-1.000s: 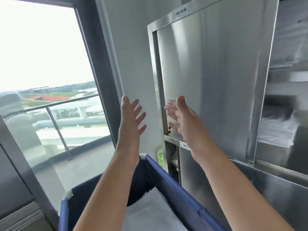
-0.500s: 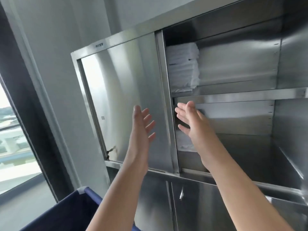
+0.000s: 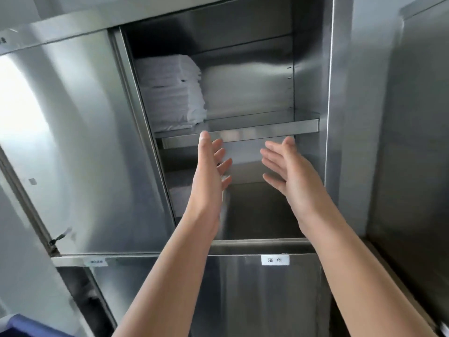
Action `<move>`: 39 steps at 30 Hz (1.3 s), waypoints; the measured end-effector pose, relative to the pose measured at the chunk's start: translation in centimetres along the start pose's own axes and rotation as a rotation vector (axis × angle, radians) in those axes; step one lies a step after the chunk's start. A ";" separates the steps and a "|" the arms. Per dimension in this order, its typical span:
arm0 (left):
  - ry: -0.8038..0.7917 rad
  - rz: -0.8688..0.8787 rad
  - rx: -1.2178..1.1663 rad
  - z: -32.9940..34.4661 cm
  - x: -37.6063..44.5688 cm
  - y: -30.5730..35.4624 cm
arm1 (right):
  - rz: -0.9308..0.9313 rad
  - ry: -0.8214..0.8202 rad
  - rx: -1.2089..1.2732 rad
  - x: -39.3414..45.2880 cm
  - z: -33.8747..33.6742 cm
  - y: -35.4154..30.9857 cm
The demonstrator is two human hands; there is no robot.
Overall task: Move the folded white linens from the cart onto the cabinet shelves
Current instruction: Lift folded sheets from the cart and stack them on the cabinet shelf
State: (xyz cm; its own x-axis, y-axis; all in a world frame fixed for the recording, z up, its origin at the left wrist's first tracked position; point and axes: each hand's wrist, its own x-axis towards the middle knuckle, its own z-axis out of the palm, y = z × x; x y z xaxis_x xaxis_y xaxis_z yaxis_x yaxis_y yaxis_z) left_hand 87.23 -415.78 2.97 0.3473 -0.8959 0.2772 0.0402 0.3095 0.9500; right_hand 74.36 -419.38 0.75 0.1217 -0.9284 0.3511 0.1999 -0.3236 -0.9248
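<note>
A stainless steel cabinet stands open before me. On its upper shelf sits a stack of folded white linens at the left. More white linen lies on the lower shelf, partly hidden behind my left hand. My left hand and my right hand are raised in front of the lower shelf opening, palms facing each other, fingers straight, holding nothing. Only a blue corner of the cart shows at the bottom left.
The sliding steel door covers the cabinet's left half, with a key in its lower corner. A lower door with a white label is closed beneath the opening. Another steel unit stands at the right.
The view has swung right, from the window and cart to the open cabinet. Both empty hands now sit in front of the lower shelf opening rather than the closed door.
</note>
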 end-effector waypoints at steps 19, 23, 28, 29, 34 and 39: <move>-0.586 -0.028 -0.205 10.8 4.1 -1.4 | -0.120 0.532 -0.227 -1.7 -8.2 -2.7; -0.706 -0.033 -0.240 12.8 4.1 -2.3 | -0.142 0.615 -0.283 -2.8 -9.0 -2.7; -0.808 -0.064 -0.270 15.2 3.1 -3.0 | -0.152 0.698 -0.292 -4.0 -10.8 -2.5; -0.818 -0.063 -0.267 15.6 2.8 -3.0 | -0.155 0.704 -0.298 -4.2 -11.1 -2.7; -0.843 -0.049 -0.293 17.2 1.7 -2.0 | -0.191 0.705 -0.315 -5.3 -12.6 -4.1; -0.877 -0.038 -0.301 19.1 0.2 -0.6 | -0.202 0.730 -0.313 -6.5 -14.0 -5.7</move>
State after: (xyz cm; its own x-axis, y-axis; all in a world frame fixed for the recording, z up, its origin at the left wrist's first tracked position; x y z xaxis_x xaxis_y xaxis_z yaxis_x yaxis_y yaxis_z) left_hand 69.34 -422.20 5.18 -0.4874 -0.7896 0.3728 0.3214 0.2348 0.9174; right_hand 58.83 -414.02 1.68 -0.5726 -0.6972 0.4313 -0.1436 -0.4326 -0.8901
